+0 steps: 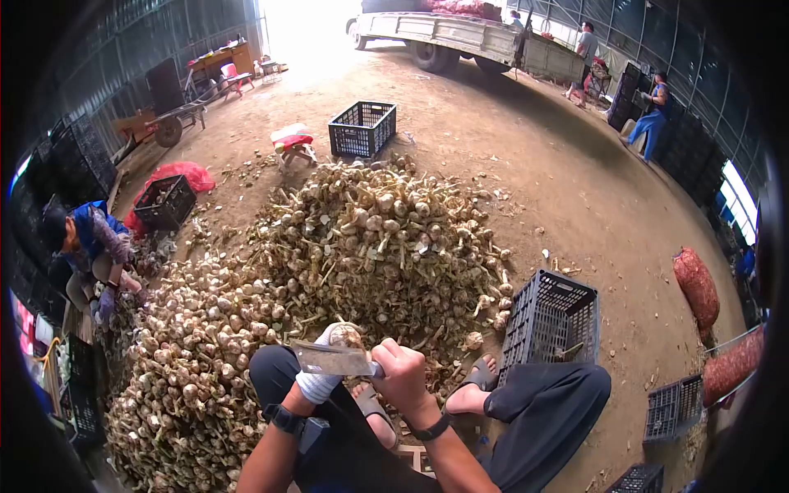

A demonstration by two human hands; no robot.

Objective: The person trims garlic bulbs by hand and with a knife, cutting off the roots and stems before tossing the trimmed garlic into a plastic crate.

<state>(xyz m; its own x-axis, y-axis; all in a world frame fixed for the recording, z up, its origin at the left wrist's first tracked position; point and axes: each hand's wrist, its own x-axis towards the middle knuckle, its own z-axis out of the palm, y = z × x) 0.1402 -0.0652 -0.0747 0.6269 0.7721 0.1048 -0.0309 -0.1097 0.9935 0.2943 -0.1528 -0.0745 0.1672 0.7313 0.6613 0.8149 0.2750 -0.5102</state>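
Note:
My right hand (400,378), bare, is closed round the handle of a broad-bladed knife (333,359). The blade points left and lies across the front of my left hand (316,386), which wears a white glove. Closed fingers of that hand hold a garlic bulb (347,337) just above the blade, partly hidden by the glove. Both hands are over my lap, between my knees. A large heap of garlic bulbs with stalks (386,238) rises right in front of them and spreads to the left.
A black plastic crate (546,324) stands by my right knee, another crate (362,130) behind the heap. At left, a person (90,246) sits bent beside the garlic. Farther back are a truck (460,37) and a person in blue trousers (649,123). Red mesh sacks (696,287) lie at right.

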